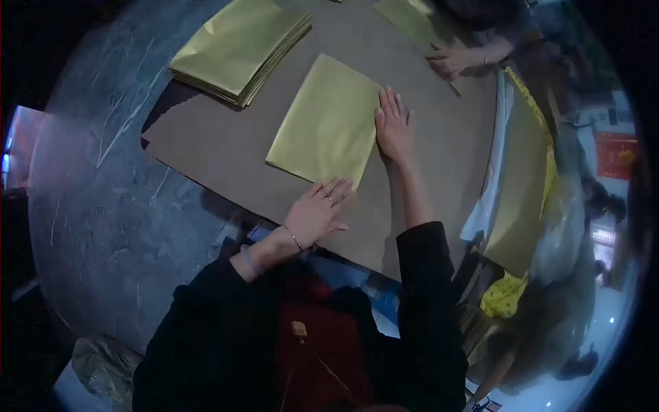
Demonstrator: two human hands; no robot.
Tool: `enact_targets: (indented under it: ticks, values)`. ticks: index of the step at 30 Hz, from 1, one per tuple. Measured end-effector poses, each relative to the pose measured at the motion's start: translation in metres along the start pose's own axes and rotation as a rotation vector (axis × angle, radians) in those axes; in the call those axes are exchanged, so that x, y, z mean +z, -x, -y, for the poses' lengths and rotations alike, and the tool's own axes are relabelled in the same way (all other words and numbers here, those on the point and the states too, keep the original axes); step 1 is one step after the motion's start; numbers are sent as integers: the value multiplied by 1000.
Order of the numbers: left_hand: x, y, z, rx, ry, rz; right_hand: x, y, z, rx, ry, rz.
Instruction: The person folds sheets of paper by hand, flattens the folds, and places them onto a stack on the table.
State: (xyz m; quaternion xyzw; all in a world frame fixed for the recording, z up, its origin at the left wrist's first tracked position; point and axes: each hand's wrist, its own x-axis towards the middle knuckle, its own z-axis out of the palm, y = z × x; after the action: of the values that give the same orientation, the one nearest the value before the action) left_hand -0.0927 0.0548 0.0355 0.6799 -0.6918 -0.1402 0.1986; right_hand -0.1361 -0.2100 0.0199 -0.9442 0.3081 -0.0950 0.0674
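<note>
A yellow, paper-like rectangular sheet or folded piece lies flat on the brown tabletop. My left hand, with a ring and a bracelet, rests flat at its near edge, fingertips on the lower right corner. Along the right edge lies my right hand, fingers stretched out and pointing away from me, touching the sheet's side. Neither hand grips anything. At the upper left of the table sits a thick stack of similar yellow pieces.
Across the table at the upper right, another person's hand is beside a yellow sheet. Yellow tape-like strips and a crumpled yellow bundle are on the right. Grey floor spans the left.
</note>
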Motion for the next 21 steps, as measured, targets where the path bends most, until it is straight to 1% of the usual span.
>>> enact_targets:
  ticks: [1,3,7,9,10,12,14,16,18,20,21]
  values:
    - [3,1,2,32,-37,-22,0,0,0,12,21,21]
    - [4,0,-1,18,-47,-51,-1,0,1,-30,22,-30]
    - [2,-1,-4,10,-114,-20,-1,3,7,28,10,-16]
    - [6,-1,-3,-18,-58,-11,1,16,12,0,-3,-57]
    - [8,0,-2,-1,-76,-35,-5,28,18,-35,21,4]
    - [3,-1,-4,-6,-94,-15,-18,62,32,-125,14,27]
    - [4,1,-5,-9,-80,-31,-26,98,42,-274,206,45]
    - [0,-1,-7,-25,-55,-10,-36,126,55,-200,-102,181]
    - [0,0,-7,-16,-51,-34,-50,148,65,-189,-293,184]
    - [1,-2,-8,-20,-53,-43,-50,157,61,-118,-464,236]
    - [0,-2,-9,-25,-52,-46,-51,156,59,-127,-486,264]
